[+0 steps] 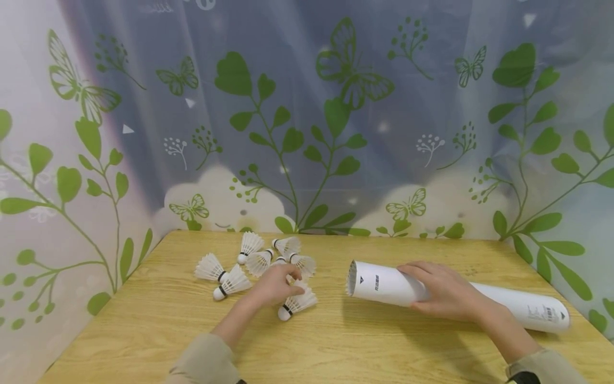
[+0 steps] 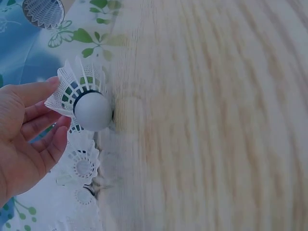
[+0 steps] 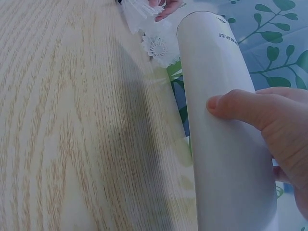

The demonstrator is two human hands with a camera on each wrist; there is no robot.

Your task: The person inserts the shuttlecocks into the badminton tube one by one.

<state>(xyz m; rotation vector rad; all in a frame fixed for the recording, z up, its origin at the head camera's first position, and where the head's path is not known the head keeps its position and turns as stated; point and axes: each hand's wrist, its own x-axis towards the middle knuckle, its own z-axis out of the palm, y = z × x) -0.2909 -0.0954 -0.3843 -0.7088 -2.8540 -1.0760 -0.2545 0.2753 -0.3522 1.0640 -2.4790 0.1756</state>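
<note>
A scatter of white feathered shuttlecocks [image 1: 249, 264] lies left of centre on the pale wood-grain counter [image 1: 336, 341]. The left hand [image 1: 275, 285] pinches one round-nosed shuttlecock [image 2: 84, 101] among them. To the right, a smooth white cardboard tube [image 1: 384, 285] lies on its side, open mouth showing a shuttlecock skirt inside; the right hand [image 1: 448, 293] grips its middle.

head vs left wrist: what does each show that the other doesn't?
Head only: right hand gripping the white tube lying on the table, printed backdrop, and the loose pile of shuttlecocks. Left wrist only: close-up of the white cork and dark band of the shuttlecock the left hand pinches by its skirt. Both: left hand, shuttlecocks, wood tabletop.
</note>
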